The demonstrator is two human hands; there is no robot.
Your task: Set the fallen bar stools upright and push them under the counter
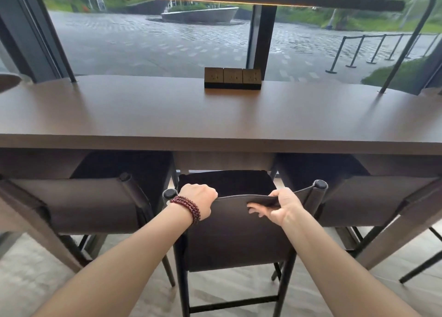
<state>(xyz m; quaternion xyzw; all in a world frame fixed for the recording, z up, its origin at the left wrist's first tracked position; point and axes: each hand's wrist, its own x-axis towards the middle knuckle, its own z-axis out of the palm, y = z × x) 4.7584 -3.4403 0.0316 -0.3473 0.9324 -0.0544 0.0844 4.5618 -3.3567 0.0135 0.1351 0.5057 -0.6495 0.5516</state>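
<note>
A dark bar stool (235, 240) with a brown sling backrest stands upright in front of me, its black seat partly beneath the brown counter (215, 116). My left hand (199, 198), with a red bead bracelet on the wrist, is closed over the top edge of the backrest near its left post. My right hand (278, 209) grips the same top edge toward the right post, fingers curled over the fabric. Two more stools stand upright on either side, the left stool (81, 204) and the right stool (373, 199), both tucked under the counter.
A block of three power sockets (232, 78) sits at the counter's back edge. Thin dark lamp posts rise from the counter at left (71, 74) and right (392, 77). Behind is a large window. The floor below is pale stone.
</note>
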